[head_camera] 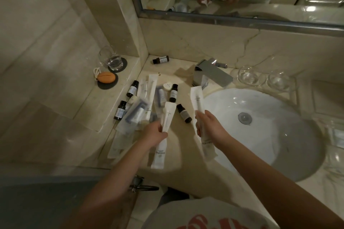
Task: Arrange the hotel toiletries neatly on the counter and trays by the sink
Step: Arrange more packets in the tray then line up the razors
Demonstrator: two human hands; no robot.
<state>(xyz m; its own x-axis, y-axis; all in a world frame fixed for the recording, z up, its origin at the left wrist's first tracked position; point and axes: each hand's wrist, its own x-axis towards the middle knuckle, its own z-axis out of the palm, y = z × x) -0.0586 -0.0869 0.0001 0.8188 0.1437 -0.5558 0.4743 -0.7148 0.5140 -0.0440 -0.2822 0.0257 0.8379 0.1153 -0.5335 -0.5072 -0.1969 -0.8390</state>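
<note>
Left fingers (159, 128) pinch a long white sachet (163, 134) at its middle; right fingers (200, 117) close round a second white packet (201, 117). Both hands are raised over the surface (186, 141), forearms reaching forward. Dark bottles (173, 92) and loose packets (137, 111) lie scattered left of the sink (260, 102).

White sachets (163, 132), dark bottles (184, 113) scattered on counter (183, 147).

White packets (168, 117), dark bottles (173, 92), an orange soap (106, 77), white sink (260, 128).
</note>
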